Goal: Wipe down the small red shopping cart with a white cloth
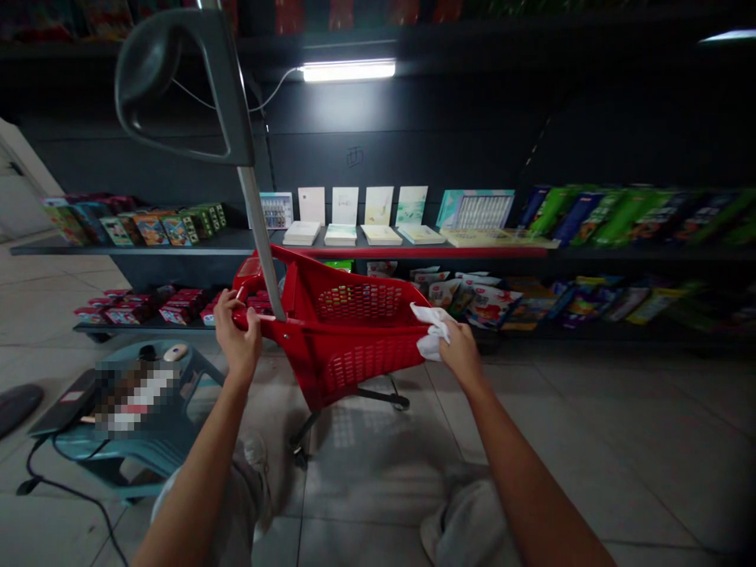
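Though the person's right grip (463,353) hides part of it, a crumpled white cloth (434,332) shows, clenched at the right rim of the perforated red plastic cart (348,334); the left grip (239,337) grasps the cart's left end, fingers partly hidden.

- Dark grey metal shelving (413,150) is pointing to a shop, holding merchandise in rows.
- Small, colourful printed cardboard boxes (177,228) are standing grouped on the left, while glossy green and blue packets (558,213) are lining the right.
- Pale, thin, rectangular booklets (379,205) are standing upright between them, as on display.
- A red, perforated plastic shopping cart (313,354) is standing before the shelving.
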The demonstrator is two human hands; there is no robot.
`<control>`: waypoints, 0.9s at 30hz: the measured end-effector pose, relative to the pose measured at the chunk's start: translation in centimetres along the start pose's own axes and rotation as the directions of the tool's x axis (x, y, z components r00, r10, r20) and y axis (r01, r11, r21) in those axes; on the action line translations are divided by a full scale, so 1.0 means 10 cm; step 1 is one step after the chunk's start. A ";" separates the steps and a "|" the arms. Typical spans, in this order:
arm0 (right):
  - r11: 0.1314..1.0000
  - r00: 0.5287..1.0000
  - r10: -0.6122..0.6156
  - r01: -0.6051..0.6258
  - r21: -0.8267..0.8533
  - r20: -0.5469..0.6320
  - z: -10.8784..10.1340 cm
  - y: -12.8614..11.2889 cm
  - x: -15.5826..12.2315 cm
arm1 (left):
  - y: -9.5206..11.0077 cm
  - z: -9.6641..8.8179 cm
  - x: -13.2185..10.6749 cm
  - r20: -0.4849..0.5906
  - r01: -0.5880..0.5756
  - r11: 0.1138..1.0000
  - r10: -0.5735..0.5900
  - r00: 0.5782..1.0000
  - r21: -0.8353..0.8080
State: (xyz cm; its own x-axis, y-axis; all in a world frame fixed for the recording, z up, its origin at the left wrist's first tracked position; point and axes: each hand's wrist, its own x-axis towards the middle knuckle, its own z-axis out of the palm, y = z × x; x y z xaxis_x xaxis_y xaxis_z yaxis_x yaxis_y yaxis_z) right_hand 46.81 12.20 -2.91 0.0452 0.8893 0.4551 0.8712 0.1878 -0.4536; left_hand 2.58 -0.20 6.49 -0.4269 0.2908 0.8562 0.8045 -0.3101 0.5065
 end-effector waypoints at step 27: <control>0.855 0.828 -0.518 0.493 0.159 0.217 0.41 -1.46 -0.61 | 0.00 0.20 -0.41 0.609 0.832 0.299 -0.573 0.549 -0.468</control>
State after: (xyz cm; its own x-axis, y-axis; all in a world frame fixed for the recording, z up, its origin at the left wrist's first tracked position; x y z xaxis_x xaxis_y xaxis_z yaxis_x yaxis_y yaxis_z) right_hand 31.80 5.73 -2.21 -0.5197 0.7292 0.4452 0.6897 0.6656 -0.2851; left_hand 5.14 0.44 2.75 -0.4435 0.8885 0.1177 -0.3075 -0.2742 0.9112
